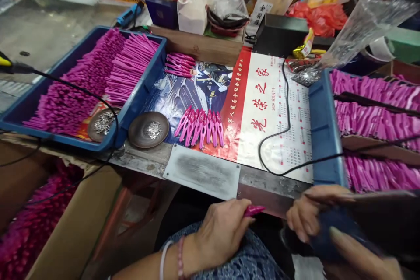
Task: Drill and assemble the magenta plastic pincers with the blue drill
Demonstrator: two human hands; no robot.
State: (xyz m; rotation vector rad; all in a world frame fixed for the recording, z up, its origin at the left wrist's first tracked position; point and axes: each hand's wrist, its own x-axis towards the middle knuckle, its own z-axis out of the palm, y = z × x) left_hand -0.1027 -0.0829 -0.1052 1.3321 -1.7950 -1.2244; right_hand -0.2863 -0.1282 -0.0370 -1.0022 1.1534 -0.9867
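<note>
My left hand (221,232), with a white and a pink bracelet at its wrist, is closed round a magenta piece (254,210) whose pointed end sticks out to the right. At the lower right my right hand (331,223) is wrapped round a dark blue tool (343,229), blurred by motion. Beyond my left hand lies a grey metal plate (202,169) at the table's edge. A row of pink plier-like pieces (201,127) rests on the poster behind the plate. A brown dish (148,129) holds small silver parts.
A blue tray (141,83) of pink pieces stands at the left, another blue tray (323,127) at the right. Black cables cross the poster (272,153) and the left tray. A cardboard box (78,223) is at lower left. Boxes and plastic bags line the back.
</note>
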